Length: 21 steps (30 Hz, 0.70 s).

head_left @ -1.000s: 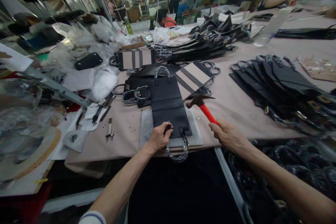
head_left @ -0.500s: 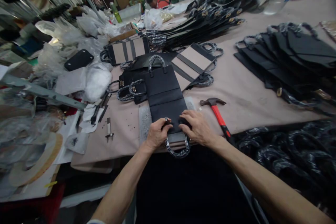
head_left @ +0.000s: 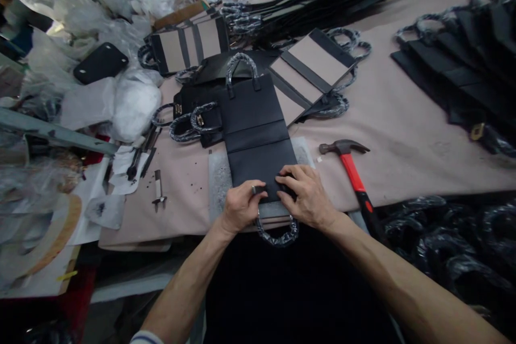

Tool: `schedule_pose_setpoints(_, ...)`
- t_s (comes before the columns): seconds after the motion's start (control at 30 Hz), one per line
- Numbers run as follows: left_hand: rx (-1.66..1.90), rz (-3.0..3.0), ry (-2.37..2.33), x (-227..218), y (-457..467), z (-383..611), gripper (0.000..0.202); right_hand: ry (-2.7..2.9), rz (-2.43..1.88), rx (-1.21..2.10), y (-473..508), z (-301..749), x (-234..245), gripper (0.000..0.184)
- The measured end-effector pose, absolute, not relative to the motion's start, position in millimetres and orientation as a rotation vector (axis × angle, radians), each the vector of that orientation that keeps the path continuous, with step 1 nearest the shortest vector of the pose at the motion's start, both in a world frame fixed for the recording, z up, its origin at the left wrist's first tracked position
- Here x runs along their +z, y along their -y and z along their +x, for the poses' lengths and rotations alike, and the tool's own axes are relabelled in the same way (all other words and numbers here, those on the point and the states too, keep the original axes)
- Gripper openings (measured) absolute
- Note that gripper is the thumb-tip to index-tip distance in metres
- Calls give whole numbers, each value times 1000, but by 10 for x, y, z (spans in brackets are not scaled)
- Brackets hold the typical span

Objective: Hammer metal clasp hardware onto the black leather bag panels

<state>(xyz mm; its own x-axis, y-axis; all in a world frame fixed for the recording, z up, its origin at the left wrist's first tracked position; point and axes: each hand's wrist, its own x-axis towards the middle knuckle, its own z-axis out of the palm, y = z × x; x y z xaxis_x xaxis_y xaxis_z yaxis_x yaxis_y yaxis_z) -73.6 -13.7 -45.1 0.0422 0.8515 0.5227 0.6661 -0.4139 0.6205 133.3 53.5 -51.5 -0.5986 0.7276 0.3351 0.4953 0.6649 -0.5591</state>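
Note:
A black bag panel (head_left: 258, 107) lies flat and unfolded in front of me, a plastic-wrapped handle (head_left: 242, 62) at its far end. A second wrapped handle (head_left: 278, 239) hangs over the table's front edge at its near end. My left hand (head_left: 242, 207) pinches a dark piece at the panel's near end, thumb against forefinger. Opposite it, my right hand (head_left: 306, 196) has its fingers curled on the same end, with a dark bit under them. What exactly lies between the fingertips is partly hidden. Beneath the panel is a grey slab (head_left: 217, 188).
A claw hammer (head_left: 352, 172) with a red and black handle lies to the right. At left are a small metal tool (head_left: 158, 191) and clear plastic bags (head_left: 137, 102). Beige-striped panels (head_left: 314, 67) and stacked black bag pieces (head_left: 455, 64) lie farther back and right.
The view has tipped downward and come closer, so the background person is out of frame. Both hands stay at the panel's near end with almost the same grip.

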Motion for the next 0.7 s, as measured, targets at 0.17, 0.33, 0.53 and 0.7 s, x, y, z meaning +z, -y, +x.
schedule_pose_setpoints(0.17,1355,2037,-1599,-462,165,-742,11,2337,-973,577,-532,1333,-514,26)
schedule_pose_setpoints(0.33,1396,2067,-1582,-475,215,-702,14,2347,-985,591,-533,1330,-496,26)
schedule_pose_setpoints(0.53,1439,1691,-1679,-399,148,-643,9,2354,-976,580,-530,1333,-482,25)
schedule_pose_setpoints(0.7,1315,1782,-1702,-400,119,-593,10,2351,-971,586,-529,1338,-480,26)
